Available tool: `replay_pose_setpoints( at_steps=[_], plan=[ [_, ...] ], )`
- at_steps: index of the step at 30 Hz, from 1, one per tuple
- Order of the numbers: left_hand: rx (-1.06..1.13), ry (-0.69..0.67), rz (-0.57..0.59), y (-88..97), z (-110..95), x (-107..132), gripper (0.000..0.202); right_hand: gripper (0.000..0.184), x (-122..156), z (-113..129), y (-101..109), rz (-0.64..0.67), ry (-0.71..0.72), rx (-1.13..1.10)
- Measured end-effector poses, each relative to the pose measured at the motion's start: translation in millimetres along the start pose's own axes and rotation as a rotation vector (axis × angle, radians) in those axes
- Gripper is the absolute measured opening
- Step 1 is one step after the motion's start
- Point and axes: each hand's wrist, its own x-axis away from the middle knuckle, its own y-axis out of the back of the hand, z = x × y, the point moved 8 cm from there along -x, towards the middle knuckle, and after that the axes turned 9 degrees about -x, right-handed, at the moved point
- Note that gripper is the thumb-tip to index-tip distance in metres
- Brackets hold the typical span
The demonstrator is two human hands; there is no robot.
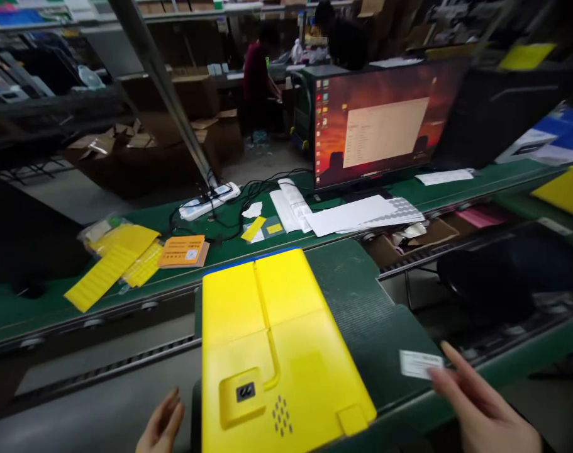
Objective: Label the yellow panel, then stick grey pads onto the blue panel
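We start with the desk (41, 308), a long green bench with roller tracks below it, which carries every item within arm's reach. At its far edge stands a monitor (385, 123), lit and tilted towards us, so the screen can be read while our hands work below it. In front of it lies the yellow panel (277, 352), flat on a dark green mat (361, 308) with its moulded side up; the mat keeps the plastic off the bare bench, and the panel's near end sits between our two hands. White paper sheets (356, 214) lie spread beside the monitor base. Yellow label sheets (111, 264) and an orange card (182, 251) rest to the left, well apart from the panel. A white power strip (211, 200) lies behind them with its cables.

Our left hand (163, 425) is released, fingers loose, just beside the panel's left edge, steadying nothing. Our right hand (479, 409) pinches a small white label (421, 363) at its corner in a fingertip grip, held over the mat to the right of the panel. People work in the background, apart from us.
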Motion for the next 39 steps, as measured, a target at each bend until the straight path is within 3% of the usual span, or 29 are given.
replay_pose_setpoints(
  at_steps=[2,3,5,8,11,16,22,39],
  plan=[
    [-0.025,-0.064,-0.026,22.9,-19,-1,0.030,0.070,39,22,-41,0.220,0.013,-0.053],
    [-0.036,-0.147,-0.032,33.0,-40,-1,0.030,0.062,54,32,-61,0.327,0.009,-0.055],
    [-0.025,-0.440,-0.012,45.4,-101,0,0.026,0.043,75,45,-96,0.517,-0.018,-0.001],
    [0.033,-0.878,0.112,38.3,-187,11,0.030,0.037,92,55,-136,0.721,-0.010,0.074],
    [0.028,-1.111,0.205,11.4,-229,18,0.030,0.036,94,52,-152,0.744,-0.007,0.108],
    [0.075,-1.155,0.214,-16.1,-233,13,0.028,0.037,94,42,-150,0.718,-0.033,0.146],
    [0.077,-1.215,0.232,-14.1,-235,14,0.028,0.038,95,39,-151,0.750,-0.086,0.201],
    [0.073,-1.212,0.267,-17.8,-236,15,0.028,0.038,92,40,-151,0.741,-0.030,0.253]
  ],
)
